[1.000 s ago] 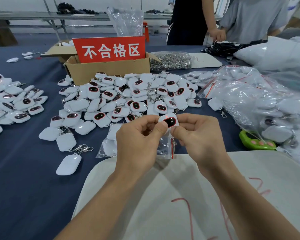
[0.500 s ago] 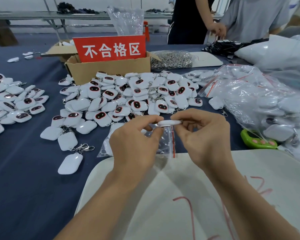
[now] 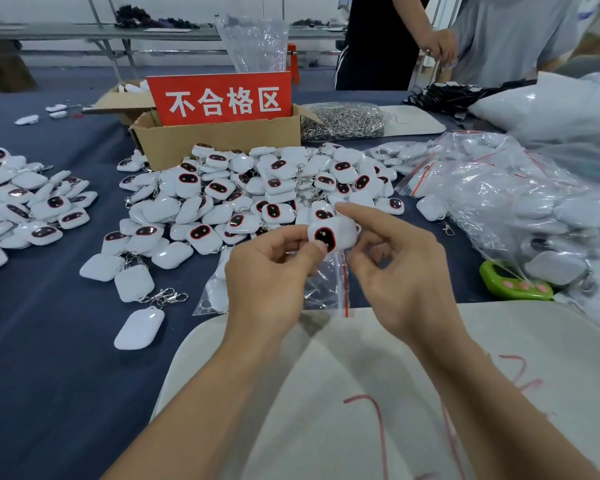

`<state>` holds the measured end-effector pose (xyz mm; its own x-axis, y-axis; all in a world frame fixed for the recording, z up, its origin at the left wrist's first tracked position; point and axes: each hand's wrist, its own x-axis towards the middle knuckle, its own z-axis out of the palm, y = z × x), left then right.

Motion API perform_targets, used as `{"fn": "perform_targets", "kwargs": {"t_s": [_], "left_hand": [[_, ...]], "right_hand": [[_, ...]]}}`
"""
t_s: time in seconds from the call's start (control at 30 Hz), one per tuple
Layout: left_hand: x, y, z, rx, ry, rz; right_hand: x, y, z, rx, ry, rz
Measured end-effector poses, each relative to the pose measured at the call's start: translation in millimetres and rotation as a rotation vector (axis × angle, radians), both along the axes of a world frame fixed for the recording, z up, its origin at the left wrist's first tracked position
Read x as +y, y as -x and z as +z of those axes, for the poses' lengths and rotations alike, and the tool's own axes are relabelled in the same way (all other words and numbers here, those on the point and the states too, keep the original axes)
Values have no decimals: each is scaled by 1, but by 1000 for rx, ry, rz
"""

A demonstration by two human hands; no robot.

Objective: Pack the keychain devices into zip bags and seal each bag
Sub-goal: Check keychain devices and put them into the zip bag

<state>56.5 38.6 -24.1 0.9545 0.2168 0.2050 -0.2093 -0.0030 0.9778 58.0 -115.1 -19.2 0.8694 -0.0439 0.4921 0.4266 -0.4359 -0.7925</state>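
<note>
Half a second before, the small white plastic keychain device (image 3: pixel 333 235) lay flat and edge-on between both hands, right over the mouth of the bag. Now it was tipped up, so its shiny black oval face with the red ring showed. It was still outside the bag, so I think packing this one had not started yet.

The left hand (image 3: pixel 267 271) pinched the keychain device between thumb and curled fingers. The right hand (image 3: pixel 402 282) had let go a bit – its pointing finger stuck out straight and the others curled loosely. I could not tell if its thumb touched the device.

The thin, crinkly clear zip bag (image 3: pixel 326 285) with a red strip hung just under the hands. Behind them lay a big pile of smooth white devices (image 3: pixel 243 188) – some with metal clips – on the dark blue table cloth (image 3: pixel 49 341).
</note>
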Motion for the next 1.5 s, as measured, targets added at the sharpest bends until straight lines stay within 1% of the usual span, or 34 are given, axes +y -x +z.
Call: {"fn": "perform_targets", "kwargs": {"t_s": [0.07,0.17,0.23,0.3,0.37,0.47,0.57,0.67,0.73,0.8,0.83,0.9,0.93,1.0,1.07,1.13,1.2,1.27,1.3,1.33,1.4,1.47,1.5], "left_hand": [[1,-1,2,37,122,-21],[4,0,4,4,177,-39],[4,2,5,-57,144,-48],[4,2,5,-94,74,-59],[5,1,7,-91,32,-35],[7,-2,5,-91,-21,8],[9,-3,2,-64,-19,17],[5,0,2,-35,-86,37],[3,2,-2,-79,-236,94],[-3,6,-5,-104,-469,107],[-7,8,-5,-77,-608,107],[-15,12,-7,27,-889,119],[-19,13,-7,77,-996,134],[-23,12,-7,146,-1117,148],[-22,11,-7,170,-1171,161],[-21,8,-6,186,-1181,182],[-22,8,-4,191,-1157,181],[-21,8,-4,192,-1089,152],[-20,9,-6,171,-1019,133],[-19,9,-7,137,-933,124],[-18,10,-8,61,-780,158],[-16,10,-11,-27,-697,201],[-15,11,-11,-78,-675,206]], "right_hand": [[0,-1,-2,4,42,-2],[1,-2,-4,81,16,49],[3,-2,-4,139,-1,105],[5,-2,-1,178,-44,117],[4,-2,0,214,-84,117],[5,-2,0,234,-88,147],[5,-2,-1,256,-101,173],[1,-3,1,286,-88,123],[-5,-6,2,337,-130,38],[-11,-10,3,412,-221,-64],[-14,-12,3,439,-216,-122],[-20,-13,2,467,-111,-219],[-22,-12,2,470,-50,-247],[-23,-12,1,483,47,-264],[-21,-13,-1,507,121,-246],[-19,-14,-4,524,175,-202],[-16,-14,-6,536,183,-154],[-15,-15,-7,534,175,-125],[-14,-15,-7,533,168,-112],[-14,-16,-7,536,145,-96],[-14,-18,-5,561,18,-47],[-16,-19,-3,597,-117,-1],[-16,-18,-1,612,-152,18]]}}
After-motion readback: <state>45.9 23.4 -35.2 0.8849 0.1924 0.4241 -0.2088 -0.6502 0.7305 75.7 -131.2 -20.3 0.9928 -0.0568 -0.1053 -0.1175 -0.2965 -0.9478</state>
